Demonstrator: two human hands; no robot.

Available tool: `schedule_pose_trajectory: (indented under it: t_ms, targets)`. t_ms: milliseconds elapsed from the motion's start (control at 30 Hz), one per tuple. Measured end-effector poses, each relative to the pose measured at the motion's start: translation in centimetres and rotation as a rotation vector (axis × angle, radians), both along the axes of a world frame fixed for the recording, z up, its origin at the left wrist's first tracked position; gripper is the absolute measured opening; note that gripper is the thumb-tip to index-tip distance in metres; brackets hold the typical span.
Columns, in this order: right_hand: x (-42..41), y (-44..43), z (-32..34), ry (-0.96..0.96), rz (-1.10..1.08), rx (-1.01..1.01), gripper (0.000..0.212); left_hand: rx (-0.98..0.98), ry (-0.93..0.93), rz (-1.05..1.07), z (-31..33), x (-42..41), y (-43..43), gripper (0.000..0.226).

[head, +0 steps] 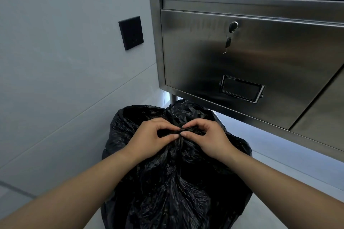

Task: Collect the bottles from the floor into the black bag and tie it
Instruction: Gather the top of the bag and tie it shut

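We look first for writing. The label holder low on the steel cabinet shows only a dark insert; we can read nothing on it. The black wall plate on the grey wall carries a faint mark, too small to make out. The black bag bears no print that we can see. A lock sits high on the cabinet door with a key in it and a second key dangling below.

Both forearms reach in from the lower corners and converge at the bag's top. Our left hand lies palm down, fingers curled, thumb and forefinger pinching a twisted strand of the bag's plastic. Our right hand mirrors it, fingers arched, thumb and forefinger closed on the same gathered strand. The fingertips of the two hands meet, almost touching, over the bunched neck.

The bag stands on the pale floor, just in front of the cabinet's lower edge and near the wall on the left. Its body bulges, crinkled and full-looking; the contents are hidden. Its far top edge reaches under the cabinet, beside a steel leg. We cannot tell whether a knot is formed.
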State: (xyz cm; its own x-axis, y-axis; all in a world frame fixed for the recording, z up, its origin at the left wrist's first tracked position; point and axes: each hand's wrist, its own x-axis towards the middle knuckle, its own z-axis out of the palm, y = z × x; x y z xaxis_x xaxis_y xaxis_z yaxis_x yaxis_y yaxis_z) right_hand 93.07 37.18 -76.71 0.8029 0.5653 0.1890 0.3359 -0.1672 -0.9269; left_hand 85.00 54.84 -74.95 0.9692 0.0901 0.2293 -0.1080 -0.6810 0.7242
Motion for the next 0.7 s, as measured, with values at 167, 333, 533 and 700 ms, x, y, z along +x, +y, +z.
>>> schedule_pose_trajectory:
  t_ms: [167, 333, 533, 700]
  targets:
    - [0.04, 0.16, -0.15, 0.022, -0.077, 0.009, 0.008, -0.007, 0.002, 0.01, -0.03, -0.24, -0.53, 0.048]
    - [0.27, 0.21, -0.28, 0.043, -0.12, -0.008, 0.009, 0.124, -0.003, 0.032, -0.21, -0.07, -0.7, 0.034]
    - [0.39, 0.43, -0.63, 0.143, -0.16, -0.021, 0.011, 0.11, -0.018, 0.032, -0.33, -0.43, -0.43, 0.025]
    - [0.29, 0.76, -0.56, 0.199, -0.206, 0.007, 0.008, 0.031, -0.108, 0.083, -0.38, -0.76, -0.73, 0.025]
